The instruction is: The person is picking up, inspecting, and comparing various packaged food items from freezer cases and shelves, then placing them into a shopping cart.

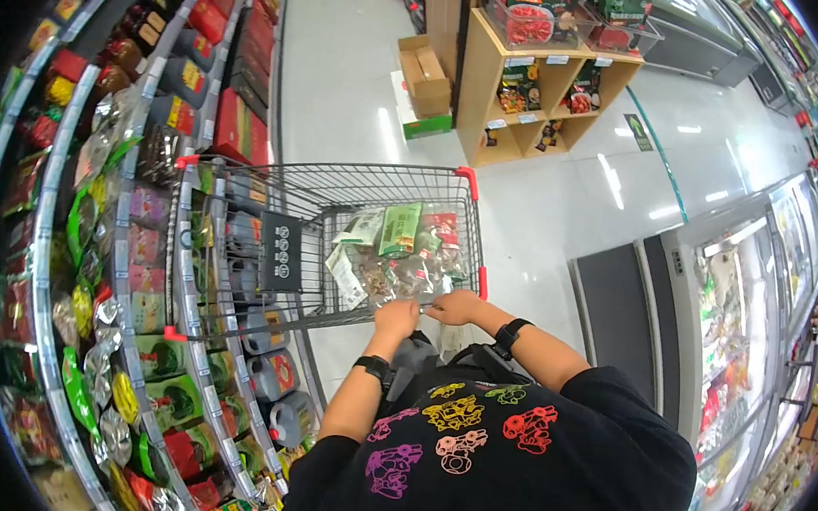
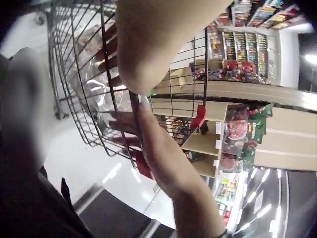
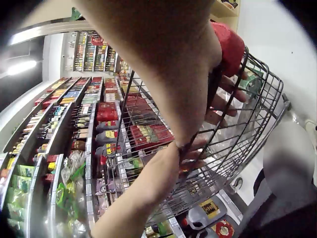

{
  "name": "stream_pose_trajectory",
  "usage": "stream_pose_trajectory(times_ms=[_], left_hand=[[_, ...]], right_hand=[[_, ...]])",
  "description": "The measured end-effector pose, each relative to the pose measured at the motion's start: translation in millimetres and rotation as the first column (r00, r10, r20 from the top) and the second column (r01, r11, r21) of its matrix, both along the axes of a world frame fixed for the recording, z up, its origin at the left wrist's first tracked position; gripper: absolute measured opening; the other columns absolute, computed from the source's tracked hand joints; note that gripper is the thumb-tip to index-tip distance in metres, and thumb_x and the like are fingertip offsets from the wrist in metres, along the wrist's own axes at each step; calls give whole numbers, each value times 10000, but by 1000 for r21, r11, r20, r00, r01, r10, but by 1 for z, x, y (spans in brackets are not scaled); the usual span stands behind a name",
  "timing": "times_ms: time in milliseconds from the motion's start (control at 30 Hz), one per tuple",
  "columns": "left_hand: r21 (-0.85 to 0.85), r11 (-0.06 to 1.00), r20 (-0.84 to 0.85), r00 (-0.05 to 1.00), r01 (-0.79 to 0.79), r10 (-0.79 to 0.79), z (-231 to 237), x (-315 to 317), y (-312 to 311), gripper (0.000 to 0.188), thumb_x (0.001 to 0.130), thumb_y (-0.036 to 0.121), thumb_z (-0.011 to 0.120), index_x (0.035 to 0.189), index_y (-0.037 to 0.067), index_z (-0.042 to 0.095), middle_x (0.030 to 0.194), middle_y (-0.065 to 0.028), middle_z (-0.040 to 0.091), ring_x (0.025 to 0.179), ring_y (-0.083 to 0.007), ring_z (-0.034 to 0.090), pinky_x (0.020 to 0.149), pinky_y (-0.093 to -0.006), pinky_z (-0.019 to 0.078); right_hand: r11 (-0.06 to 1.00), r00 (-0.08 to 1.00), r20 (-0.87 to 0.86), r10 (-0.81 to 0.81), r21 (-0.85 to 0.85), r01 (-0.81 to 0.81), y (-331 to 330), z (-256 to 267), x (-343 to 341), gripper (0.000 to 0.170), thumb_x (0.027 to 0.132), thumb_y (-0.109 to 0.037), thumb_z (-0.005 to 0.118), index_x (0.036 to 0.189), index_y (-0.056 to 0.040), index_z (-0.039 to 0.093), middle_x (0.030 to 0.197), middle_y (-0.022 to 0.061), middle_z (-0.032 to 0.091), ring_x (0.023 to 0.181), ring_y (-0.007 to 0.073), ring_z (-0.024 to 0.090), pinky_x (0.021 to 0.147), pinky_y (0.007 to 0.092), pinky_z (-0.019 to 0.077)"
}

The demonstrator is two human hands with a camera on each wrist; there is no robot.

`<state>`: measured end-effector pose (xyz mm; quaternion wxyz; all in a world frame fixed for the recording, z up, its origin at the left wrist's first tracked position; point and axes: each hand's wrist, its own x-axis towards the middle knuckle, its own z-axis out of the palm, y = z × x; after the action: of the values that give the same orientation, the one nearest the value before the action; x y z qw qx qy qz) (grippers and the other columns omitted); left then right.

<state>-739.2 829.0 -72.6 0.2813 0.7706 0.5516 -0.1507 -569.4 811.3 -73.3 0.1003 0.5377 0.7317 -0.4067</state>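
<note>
A black wire shopping cart [image 1: 338,175] with red corner pieces stands in front of the person. My left hand [image 1: 397,320] grips the near rim, and my right hand [image 1: 456,307] grips the same rim just beside it. Both wrist views show fingers curled round the rim and into the wire basket. Inside the cart lie a green packet [image 1: 399,231], a white-and-green packet [image 1: 361,227], a red packet [image 1: 442,225] and several clear plastic bags [image 1: 412,277]. A dark sign [image 1: 281,252] hangs on the cart's left part.
Shelves [image 1: 156,178] with bottles, jugs and bags run along the left. Ahead, a wooden shelf unit [image 1: 481,69] holds packets, with cardboard boxes [image 1: 425,74] on the floor beside it. Glass-fronted cases [image 1: 726,319] line the right, and pale shiny floor [image 1: 527,226] lies between.
</note>
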Motion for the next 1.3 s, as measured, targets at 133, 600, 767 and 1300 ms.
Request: stream_pose_trajectory(times_ms=[133,600,767,1300], left_hand=[[58,998,20,1000,-21,20,4,0,-19,364,829,358,323,928,138,595,901,-114,596,851,-291,566,714,-416,445],[254,964,141,982,84,-123,3,-17,-84,367,744,394,432,743,67,598,724,-138,602,665,-306,582,585,-411,461],[214,974,140,984,80,-112,-3,-19,-64,386,751,412,435,784,65,603,702,-137,602,653,-297,588,556,-406,465],[308,945,155,973,114,-168,-16,-72,-37,398,718,439,458,840,88,600,799,-129,602,755,-293,579,651,-398,454]], right_hand=[[987,985,-61,159,-25,-160,-12,-19,8,558,763,-551,406,986,-63,559,929,186,584,852,351,551,743,412,428],[887,932,-360,-41,-443,-132,-71,-46,7,447,647,-415,640,876,-64,484,789,74,544,656,173,504,562,302,404],[984,947,-310,78,-126,-122,-61,-49,6,468,648,-464,602,876,-67,507,778,119,572,731,269,546,642,365,415],[848,917,-335,-217,-529,8,-50,-61,-46,304,770,-298,550,981,-80,528,854,14,534,753,123,509,628,270,432]])
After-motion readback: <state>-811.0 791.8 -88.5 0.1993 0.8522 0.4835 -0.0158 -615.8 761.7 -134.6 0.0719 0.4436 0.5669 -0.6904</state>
